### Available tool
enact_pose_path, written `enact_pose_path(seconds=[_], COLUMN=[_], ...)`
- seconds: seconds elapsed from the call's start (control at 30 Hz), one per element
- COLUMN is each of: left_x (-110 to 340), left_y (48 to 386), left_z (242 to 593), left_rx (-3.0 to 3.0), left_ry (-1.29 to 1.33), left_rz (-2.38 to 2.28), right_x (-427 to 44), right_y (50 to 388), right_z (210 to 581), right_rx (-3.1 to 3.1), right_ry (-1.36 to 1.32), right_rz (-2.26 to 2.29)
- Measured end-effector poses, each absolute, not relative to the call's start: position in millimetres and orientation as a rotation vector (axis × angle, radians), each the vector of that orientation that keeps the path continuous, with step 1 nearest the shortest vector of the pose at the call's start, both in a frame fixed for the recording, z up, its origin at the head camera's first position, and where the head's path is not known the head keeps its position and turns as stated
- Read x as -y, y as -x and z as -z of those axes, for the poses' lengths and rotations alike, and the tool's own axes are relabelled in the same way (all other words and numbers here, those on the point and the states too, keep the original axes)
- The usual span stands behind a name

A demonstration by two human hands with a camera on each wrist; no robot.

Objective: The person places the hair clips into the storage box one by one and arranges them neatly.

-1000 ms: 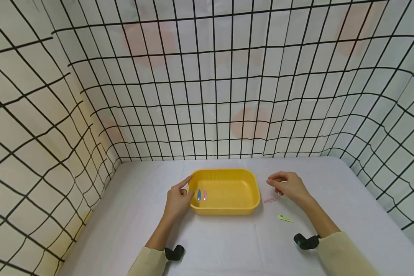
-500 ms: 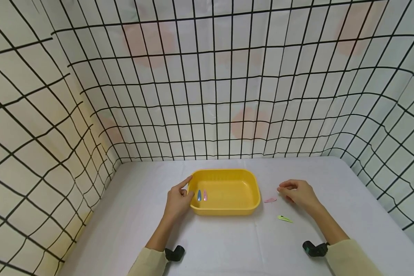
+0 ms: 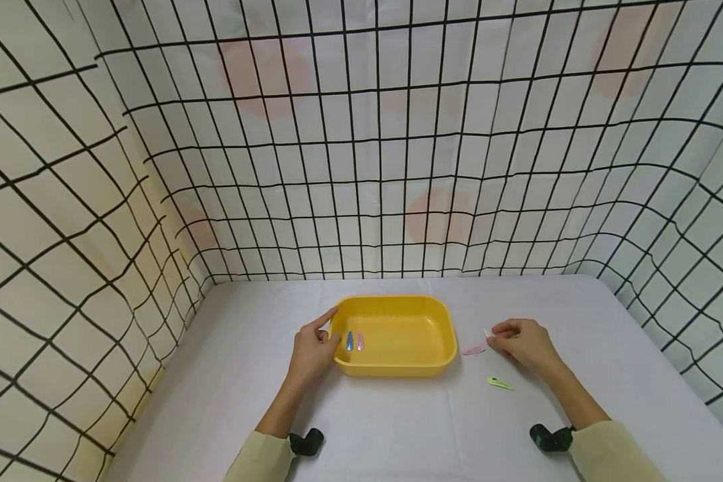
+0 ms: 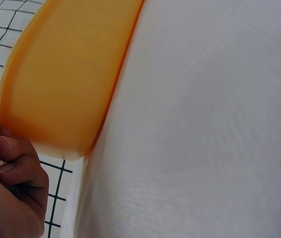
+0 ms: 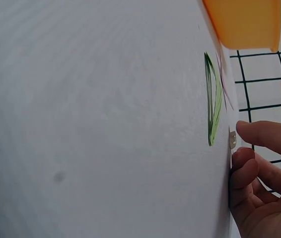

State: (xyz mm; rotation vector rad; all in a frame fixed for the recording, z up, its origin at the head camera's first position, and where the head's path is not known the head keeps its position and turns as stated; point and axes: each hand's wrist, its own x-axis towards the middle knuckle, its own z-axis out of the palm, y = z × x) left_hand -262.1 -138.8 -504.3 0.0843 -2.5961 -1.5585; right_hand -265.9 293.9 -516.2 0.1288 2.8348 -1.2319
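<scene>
My left hand holds the left rim of a yellow tray, thumb inside and a finger along the outer edge. The left wrist view shows its curled fingers against the tray's end wall. Inside, toward the left, lie a blue hair clip and a pink hair clip. Right of the tray, my right hand pinches a small pale hair clip at the tabletop, mostly hidden by the fingers. Beside it on the cloth are another pink hair clip and a green hair clip.
A white cloth covers the table. Black grid netting over pale fabric rises behind the table and along both sides. Each wrist wears a small black camera.
The right hand has moved right and down toward the table, uncovering the pink hair clip there. A pale hair clip now shows at its fingertips. The left hand stays on the tray.
</scene>
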Motion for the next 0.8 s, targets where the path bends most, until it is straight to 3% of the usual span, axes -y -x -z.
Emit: enact_pose_path(seconds=[0.8], left_x=[140.4], left_y=[263.1], left_z=[505.5], left_rx=[2.592], left_ry=[-0.053], left_rz=[1.566], right_x=[-290.6], right_y=[260.6], right_z=[511.2], right_rx=[-2.924], right_ry=[-0.048], right_rz=[1.091])
